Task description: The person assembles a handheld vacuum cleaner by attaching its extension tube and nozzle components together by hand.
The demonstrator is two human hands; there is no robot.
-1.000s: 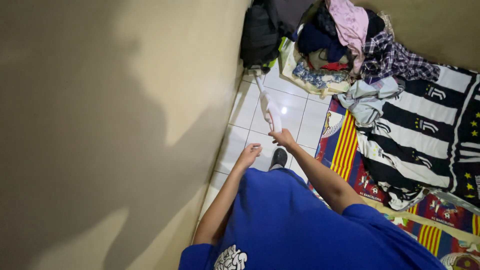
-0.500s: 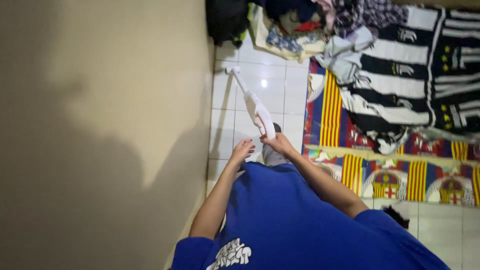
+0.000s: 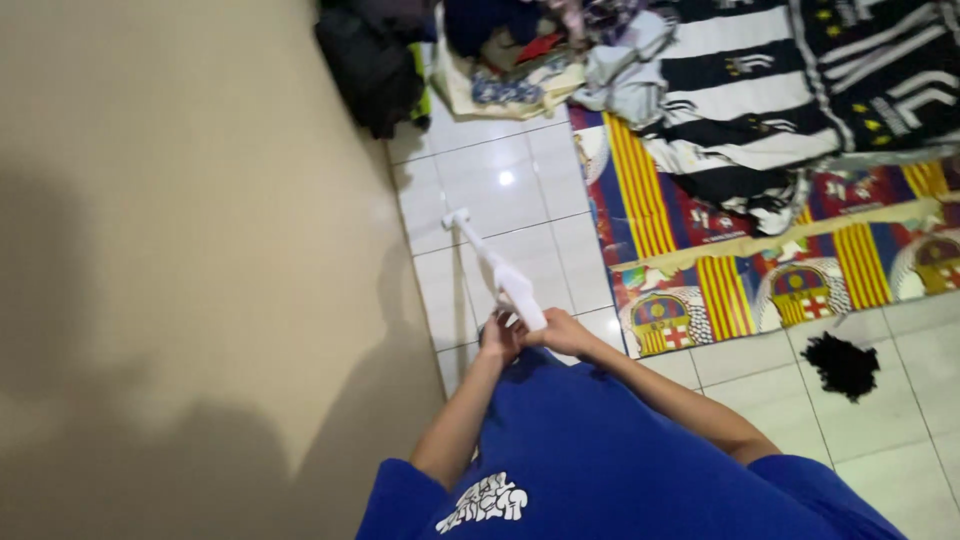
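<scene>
striped mat (image 3: 760,270), clothes pile (image 3: 520,60), black bag (image 3: 372,65)

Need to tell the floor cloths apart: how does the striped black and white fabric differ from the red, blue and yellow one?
The black and white fabric is rumpled and heaped; the red, blue and yellow cloth lies spread flat. The first shows plain stripes, the second stripes plus round crests. The first overlaps the second's upper edge. Both lie on the white tiled floor.

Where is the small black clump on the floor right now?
In the head view, the black clump lies on the white tiled floor at the person's right, just below the edge of the striped red, yellow and blue mat, apart from both hands.
</scene>
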